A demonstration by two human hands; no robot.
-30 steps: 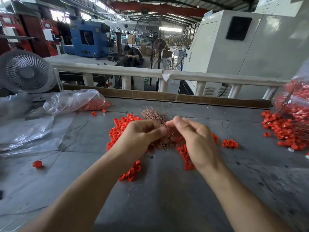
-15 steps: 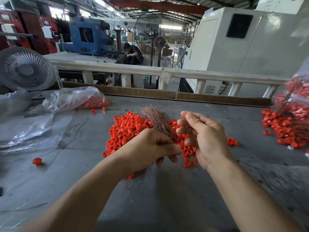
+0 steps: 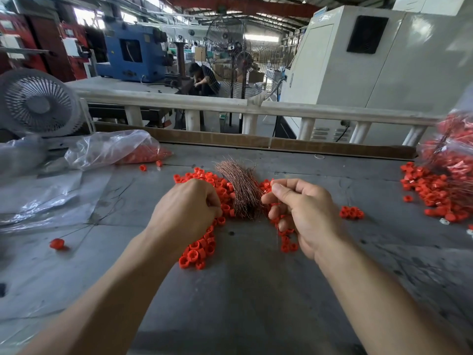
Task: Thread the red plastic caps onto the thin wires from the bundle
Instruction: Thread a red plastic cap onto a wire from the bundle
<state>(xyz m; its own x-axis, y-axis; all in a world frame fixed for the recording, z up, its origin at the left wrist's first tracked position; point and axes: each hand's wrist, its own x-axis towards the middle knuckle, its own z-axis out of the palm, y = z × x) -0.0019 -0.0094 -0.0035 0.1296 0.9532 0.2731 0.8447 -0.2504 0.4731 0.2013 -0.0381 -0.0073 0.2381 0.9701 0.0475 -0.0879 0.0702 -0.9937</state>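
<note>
At the far left a white desk fan (image 3: pixel 38 103) stands behind a clear plastic bag (image 3: pixel 112 148) with red caps spilling from its mouth, and one lone cap (image 3: pixel 56 243) lies on the grey table (image 3: pixel 243 303). The left hand (image 3: pixel 186 213) rests knuckles-up on the pile of red plastic caps (image 3: pixel 202 249), fingers curled under — what they grasp, if anything, I cannot tell. Just right of it the bundle of thin wires (image 3: pixel 242 185) lies across the caps, fanned at its far end. The right hand (image 3: pixel 304 213) pinches what seems a single wire (image 3: pixel 277 230) between thumb and forefinger — it hangs down past the palm. Further right sits a small cluster of caps (image 3: pixel 352 213), then a larger heap (image 3: pixel 435 193)
</note>
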